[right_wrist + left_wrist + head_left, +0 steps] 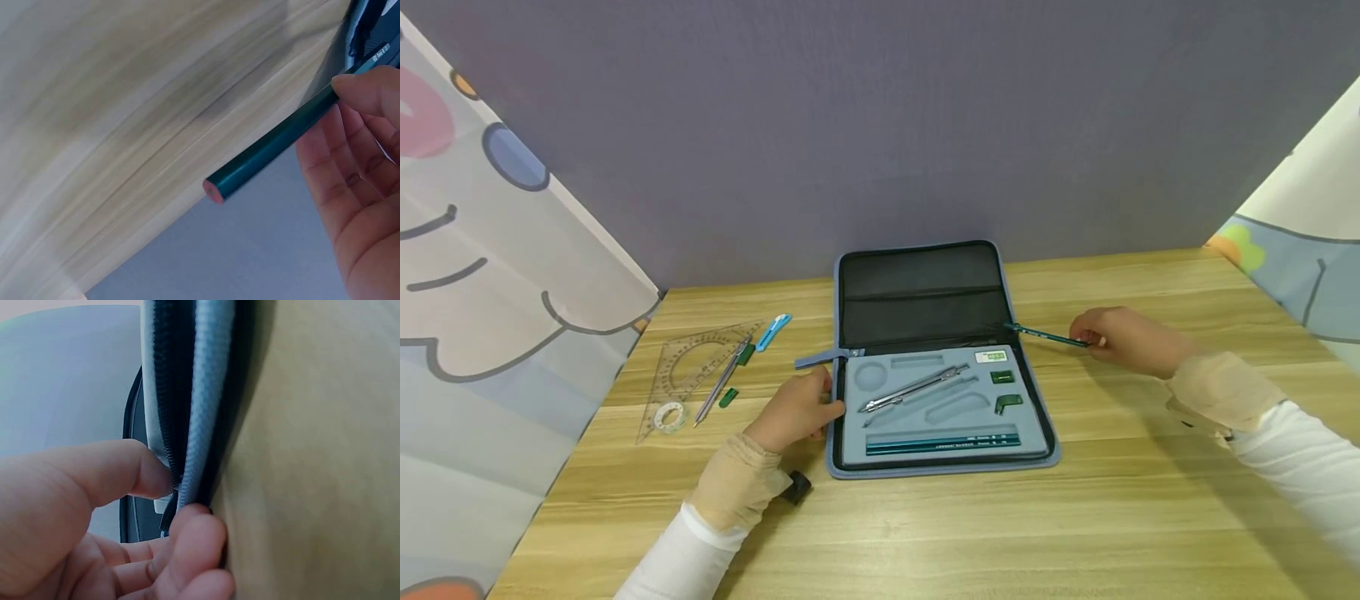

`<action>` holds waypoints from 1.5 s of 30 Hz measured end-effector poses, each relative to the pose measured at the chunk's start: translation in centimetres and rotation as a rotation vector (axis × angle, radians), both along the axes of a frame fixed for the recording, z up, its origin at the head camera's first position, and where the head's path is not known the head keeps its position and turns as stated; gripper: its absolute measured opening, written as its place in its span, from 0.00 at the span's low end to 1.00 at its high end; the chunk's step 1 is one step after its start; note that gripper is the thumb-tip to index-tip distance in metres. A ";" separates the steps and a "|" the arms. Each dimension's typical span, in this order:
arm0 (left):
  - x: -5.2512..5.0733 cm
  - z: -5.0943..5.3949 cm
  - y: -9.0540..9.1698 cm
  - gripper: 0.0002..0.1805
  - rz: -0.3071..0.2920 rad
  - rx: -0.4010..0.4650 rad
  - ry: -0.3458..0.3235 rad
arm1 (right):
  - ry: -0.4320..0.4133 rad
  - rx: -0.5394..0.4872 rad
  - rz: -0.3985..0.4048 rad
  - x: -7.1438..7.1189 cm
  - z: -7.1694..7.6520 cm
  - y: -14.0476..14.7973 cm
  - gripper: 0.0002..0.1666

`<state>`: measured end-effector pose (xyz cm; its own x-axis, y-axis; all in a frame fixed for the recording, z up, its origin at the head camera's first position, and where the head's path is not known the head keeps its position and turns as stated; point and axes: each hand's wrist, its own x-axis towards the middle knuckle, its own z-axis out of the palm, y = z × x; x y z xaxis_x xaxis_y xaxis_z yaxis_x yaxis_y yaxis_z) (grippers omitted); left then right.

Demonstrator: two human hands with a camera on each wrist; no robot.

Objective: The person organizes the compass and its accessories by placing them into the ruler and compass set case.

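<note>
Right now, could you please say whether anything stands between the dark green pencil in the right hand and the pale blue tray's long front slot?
Nothing visible blocks the held pencil above the tray. A green block and an angled green piece lie recessed between; two dark green pencils lie in the slot.

Right sleeve (1296, 462) cut off in head view; lettering (380, 52) on held pencil (275, 140) unreadable.

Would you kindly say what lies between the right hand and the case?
In the head view, a pencil spans from the right hand to the case.
</note>
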<state>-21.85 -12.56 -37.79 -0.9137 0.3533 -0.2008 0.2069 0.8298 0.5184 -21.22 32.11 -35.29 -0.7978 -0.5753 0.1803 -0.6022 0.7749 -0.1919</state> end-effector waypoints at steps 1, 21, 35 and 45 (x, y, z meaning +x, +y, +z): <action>0.0 0.0 0.0 0.14 0.000 0.001 0.000 | -0.001 -0.001 0.002 0.0 0.0 -0.2 0.16; -0.1 0.4 0.1 0.13 -0.018 0.008 0.014 | -0.076 -0.020 0.048 1.1 0.6 -5.0 0.15; 0.0 0.5 0.1 0.13 -0.004 -0.004 0.014 | -0.157 -0.040 0.128 2.4 1.0 -9.1 0.14; 0.3 0.4 0.0 0.12 -0.010 0.019 0.016 | -0.144 -0.068 0.236 2.9 0.5 -11.3 0.14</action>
<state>-21.60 -12.54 -37.43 -0.9132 0.3661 -0.1792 0.2239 0.8178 0.5302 -18.28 20.78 -34.78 -0.6637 -0.7384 0.1192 -0.7269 0.5992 -0.3356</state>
